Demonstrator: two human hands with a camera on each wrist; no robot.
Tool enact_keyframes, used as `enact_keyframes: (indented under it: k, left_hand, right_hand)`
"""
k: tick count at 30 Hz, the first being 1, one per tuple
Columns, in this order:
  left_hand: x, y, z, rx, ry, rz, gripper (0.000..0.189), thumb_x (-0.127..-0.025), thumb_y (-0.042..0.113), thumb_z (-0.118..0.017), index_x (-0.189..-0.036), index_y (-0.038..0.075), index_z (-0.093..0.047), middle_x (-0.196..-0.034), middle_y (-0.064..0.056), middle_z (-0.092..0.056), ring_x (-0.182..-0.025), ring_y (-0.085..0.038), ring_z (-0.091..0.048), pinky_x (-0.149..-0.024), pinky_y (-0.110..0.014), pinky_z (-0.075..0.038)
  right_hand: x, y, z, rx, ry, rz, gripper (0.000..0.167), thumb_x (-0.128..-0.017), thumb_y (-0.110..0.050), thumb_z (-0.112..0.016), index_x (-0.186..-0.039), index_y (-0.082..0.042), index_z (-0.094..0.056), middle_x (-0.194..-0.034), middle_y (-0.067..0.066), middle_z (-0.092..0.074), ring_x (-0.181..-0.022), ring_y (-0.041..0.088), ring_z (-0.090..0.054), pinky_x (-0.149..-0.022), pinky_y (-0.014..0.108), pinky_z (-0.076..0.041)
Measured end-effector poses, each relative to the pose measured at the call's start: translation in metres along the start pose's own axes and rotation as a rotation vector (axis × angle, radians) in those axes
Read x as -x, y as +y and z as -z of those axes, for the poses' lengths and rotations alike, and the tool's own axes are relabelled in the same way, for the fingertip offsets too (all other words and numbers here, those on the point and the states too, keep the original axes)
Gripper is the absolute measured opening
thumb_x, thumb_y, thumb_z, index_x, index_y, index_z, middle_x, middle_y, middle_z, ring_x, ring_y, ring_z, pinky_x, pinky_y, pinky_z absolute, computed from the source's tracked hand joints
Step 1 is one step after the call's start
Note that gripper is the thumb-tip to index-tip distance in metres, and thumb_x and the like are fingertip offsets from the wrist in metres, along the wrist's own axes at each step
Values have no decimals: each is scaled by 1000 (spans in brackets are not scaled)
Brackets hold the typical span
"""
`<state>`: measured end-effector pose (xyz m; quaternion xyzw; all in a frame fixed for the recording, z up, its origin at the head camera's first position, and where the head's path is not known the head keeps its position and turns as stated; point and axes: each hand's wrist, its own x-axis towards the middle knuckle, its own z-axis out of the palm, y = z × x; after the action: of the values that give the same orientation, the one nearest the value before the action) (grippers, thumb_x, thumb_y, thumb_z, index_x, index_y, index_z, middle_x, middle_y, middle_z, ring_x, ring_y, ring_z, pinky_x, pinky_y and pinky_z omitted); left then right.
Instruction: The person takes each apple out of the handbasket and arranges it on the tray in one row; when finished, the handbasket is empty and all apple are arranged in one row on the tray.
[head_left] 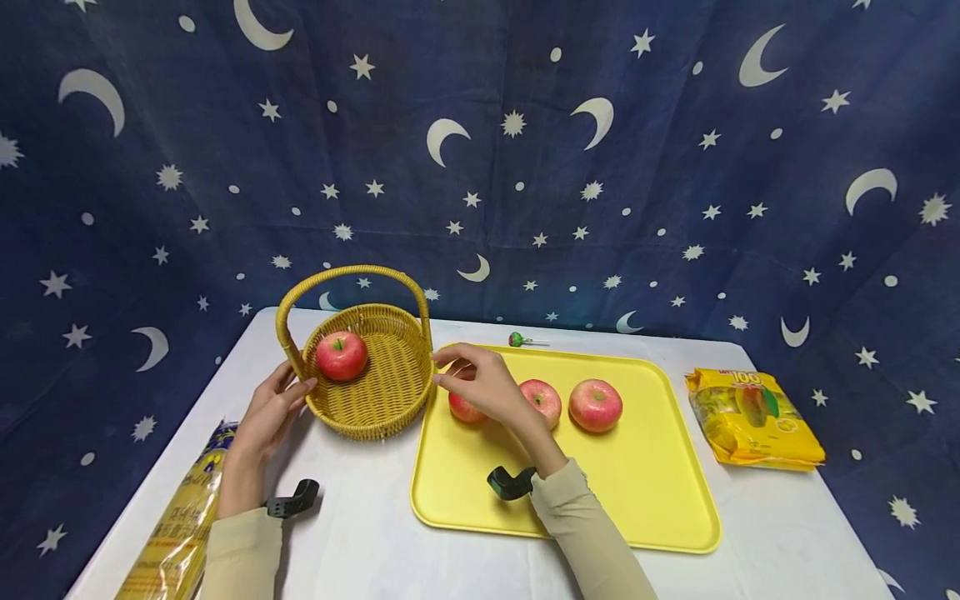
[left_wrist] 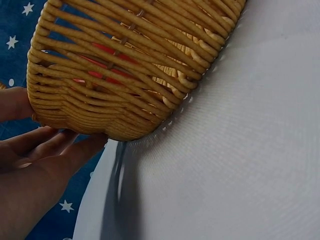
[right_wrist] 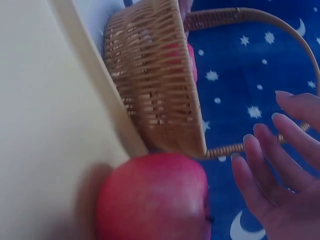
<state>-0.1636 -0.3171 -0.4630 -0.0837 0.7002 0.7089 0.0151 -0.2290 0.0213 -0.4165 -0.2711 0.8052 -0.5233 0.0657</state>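
Note:
A round wicker basket (head_left: 382,392) with an arched handle stands to the left of a yellow tray (head_left: 645,508). One red apple (head_left: 342,356) lies inside it. My left hand (head_left: 268,408) holds the basket's left side near the handle base, thumb at the rim (left_wrist: 34,65) and fingers along the outer wall. At the basket's right side my right hand (head_left: 483,383) hovers over the tray with fingers spread, nothing in its grasp. Beneath it an apple (right_wrist: 155,200) is partly hidden in the head view. Two more apples, a middle one (head_left: 542,403) and a right one (head_left: 596,406), sit on the tray.
Behind the tray lies a small green-headed lollipop (head_left: 517,339). A yellow candy bag (head_left: 753,421) rests at the table's right. Along the left edge stretches a long, shiny yellow package (head_left: 176,525). A starry blue cloth (head_left: 517,208) hangs behind the white table (head_left: 360,533).

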Motion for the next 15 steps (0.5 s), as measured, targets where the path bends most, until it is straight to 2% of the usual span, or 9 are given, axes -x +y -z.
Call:
enact_keyframes:
  k: [3, 6, 11, 15]
  left_hand:
    - [-1, 0, 0, -1, 0, 3, 75, -106, 14, -52, -166, 9, -8, -172, -17, -11, -152, -29, -27, -127, -39, -25]
    - [-1, 0, 0, 0, 3, 5, 75, -106, 15, -53, -166, 10, -8, -173, -16, -11, -153, -30, -25, -128, -43, -22]
    - [0, 0, 1, 1, 9, 8, 74, -106, 14, -52, -166, 9, -9, -173, -16, -11, -151, -27, -27, -126, -35, -27]
    - [0, 1, -1, 6, 9, 11, 73, -106, 12, -52, -166, 8, -11, -172, -17, -13, -149, -24, -30, -124, -32, -30]
  right_hand:
    - [-12, -5, -6, 18, -55, 30, 26, -93, -21, -75, -118, -12, -74, -115, 8, -74, -95, 16, -67, -91, 37, -59]
    - [-22, -10, -12, 51, -107, 48, 28, -93, -21, -75, -119, -12, -73, -116, 11, -73, -96, 16, -67, -91, 34, -58]
    - [-42, -16, -20, 119, -203, 60, 33, -92, -19, -77, -123, -9, -71, -119, 7, -73, -99, 17, -67, -88, 23, -56]
    - [-59, -20, -27, 180, -281, 38, 39, -91, -20, -78, -127, -9, -68, -125, 8, -71, -107, 20, -68, -90, 23, -56]
